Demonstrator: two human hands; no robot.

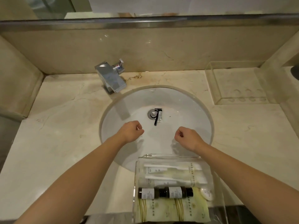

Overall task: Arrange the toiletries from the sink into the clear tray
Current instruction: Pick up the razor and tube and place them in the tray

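Observation:
The white sink (186,107) holds a black razor (156,120) and a small grey tube (159,115), both lying next to the drain (152,114). A clear tray (135,178) stands on the counter's front edge, partly over the basin rim. Inside it lie two white toothbrush packets (173,168), two dark bottles (165,192), a round white soap (207,194) and pale green packets (171,210). My left hand (131,130) and my right hand (187,137) hover over the near half of the basin, fingers curled into fists that hold nothing.
A chrome faucet (111,78) stands at the basin's back left. A second clear tray (216,88) sits on the counter at the back right, with a dark object (295,71) beyond it. Marble walls enclose the counter (64,118) on the left, back and right.

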